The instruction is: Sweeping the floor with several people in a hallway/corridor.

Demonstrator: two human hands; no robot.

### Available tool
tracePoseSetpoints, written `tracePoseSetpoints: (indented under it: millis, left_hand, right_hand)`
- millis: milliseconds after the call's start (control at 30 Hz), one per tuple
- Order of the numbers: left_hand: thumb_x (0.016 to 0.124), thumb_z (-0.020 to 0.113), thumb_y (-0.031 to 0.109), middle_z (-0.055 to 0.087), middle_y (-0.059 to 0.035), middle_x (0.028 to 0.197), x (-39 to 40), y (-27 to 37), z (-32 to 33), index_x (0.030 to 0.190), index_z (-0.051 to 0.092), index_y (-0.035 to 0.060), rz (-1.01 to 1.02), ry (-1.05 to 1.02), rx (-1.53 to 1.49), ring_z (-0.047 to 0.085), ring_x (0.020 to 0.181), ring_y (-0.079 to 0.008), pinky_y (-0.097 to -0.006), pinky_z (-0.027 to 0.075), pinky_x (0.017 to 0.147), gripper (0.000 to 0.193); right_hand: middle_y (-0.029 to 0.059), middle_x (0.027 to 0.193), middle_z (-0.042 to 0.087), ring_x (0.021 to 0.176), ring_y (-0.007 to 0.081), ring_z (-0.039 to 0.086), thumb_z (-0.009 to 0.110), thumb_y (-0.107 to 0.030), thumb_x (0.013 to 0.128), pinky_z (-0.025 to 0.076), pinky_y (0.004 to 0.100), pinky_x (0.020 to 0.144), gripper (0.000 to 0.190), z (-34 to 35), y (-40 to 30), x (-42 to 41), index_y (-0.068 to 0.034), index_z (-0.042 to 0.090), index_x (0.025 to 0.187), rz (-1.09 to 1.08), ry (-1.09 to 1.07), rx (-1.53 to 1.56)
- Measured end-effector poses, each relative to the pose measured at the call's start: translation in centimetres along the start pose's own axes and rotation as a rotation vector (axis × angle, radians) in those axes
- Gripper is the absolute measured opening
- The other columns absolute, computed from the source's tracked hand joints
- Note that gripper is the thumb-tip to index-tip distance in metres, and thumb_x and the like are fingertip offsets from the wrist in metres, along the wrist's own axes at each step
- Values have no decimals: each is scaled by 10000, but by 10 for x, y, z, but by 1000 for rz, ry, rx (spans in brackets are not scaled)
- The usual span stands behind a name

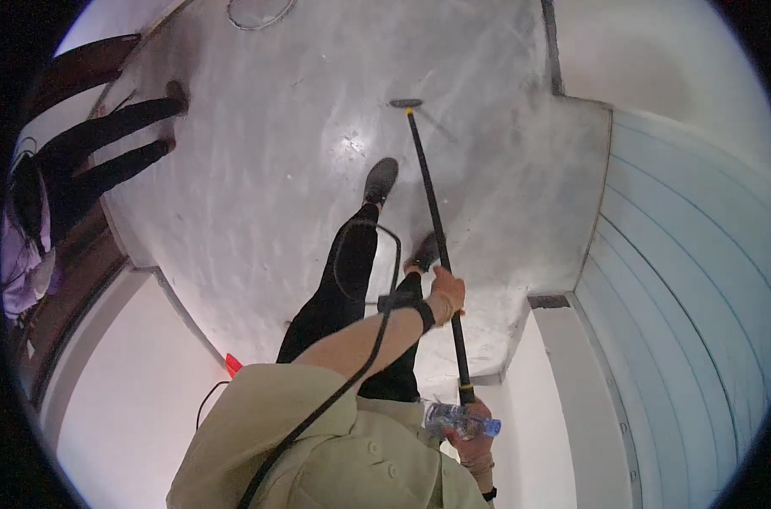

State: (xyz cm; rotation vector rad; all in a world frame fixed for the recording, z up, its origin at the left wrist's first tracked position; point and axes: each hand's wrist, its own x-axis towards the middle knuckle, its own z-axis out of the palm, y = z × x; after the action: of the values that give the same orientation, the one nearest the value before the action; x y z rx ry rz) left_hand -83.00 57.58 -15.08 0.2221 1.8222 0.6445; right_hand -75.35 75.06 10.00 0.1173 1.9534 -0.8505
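A long black pole (431, 197) slants across the view, with a yellow joint and a flat dark head (406, 103) at its far end on the grey floor. My left hand (448, 292) grips the pole partway along, a black band around that wrist. Close to my body, my right hand (471, 432) is closed around a clear plastic bottle (446, 418) with a blue cap, at the pole's near end. Whether its fingers also wrap the pole is hard to tell. A black cable or tube (360, 372) loops up in front of my left forearm.
My shoes (381, 181) stand on the smeared grey floor (264, 159). Another person's dark-clad legs (115, 130) are at the left. Pale blue panelling (672, 254) bounds the right side, and a white wall (137, 356) the lower left. A round outline (258, 27) marks the floor at the top.
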Motion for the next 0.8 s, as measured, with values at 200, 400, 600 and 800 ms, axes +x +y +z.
tracePoseSetpoints:
  millis: [200, 400, 600, 800]
  left_hand:
    - [780, 489, 304, 588, -118, 880, 34, -24, 5, 1016, 514, 21, 19, 80, 79, 583, 655, -240, -519, 402, 571, 370]
    - [795, 456, 233, 599, -58, 752, 47, -38, 11, 933, 559, 86, -148, 172, 67, 556, 557, -215, -427, 361, 560, 227]
    - [772, 486, 232, 604, -60, 797, 42, 2, 38, 899, 572, 97, -179, 352, 180, 562, 578, -206, -432, 355, 624, 205]
    - [743, 507, 288, 611, -58, 792, 39, -21, 18, 847, 591, 111, -188, 251, 77, 562, 665, -212, -410, 341, 636, 222]
  right_hand:
    - [81, 988, 472, 945, 197, 474, 768, -242, 516, 370, 318, 870, 707, 5, 8, 33, -32, 387, 1073, -115, 35, 126]
    - [67, 969, 480, 932, 184, 478, 766, -261, 521, 408, 302, 820, 729, 17, 24, 54, -27, 376, 1091, -157, 10, 94]
    - [117, 973, 469, 976, 269, 447, 735, -224, 535, 358, 372, 844, 597, -5, 16, 9, -20, 440, 1013, -172, -11, -119]
    - [113, 915, 526, 983, 293, 459, 745, -272, 528, 357, 363, 877, 560, 8, 25, 37, -56, 482, 973, -348, 83, -145]
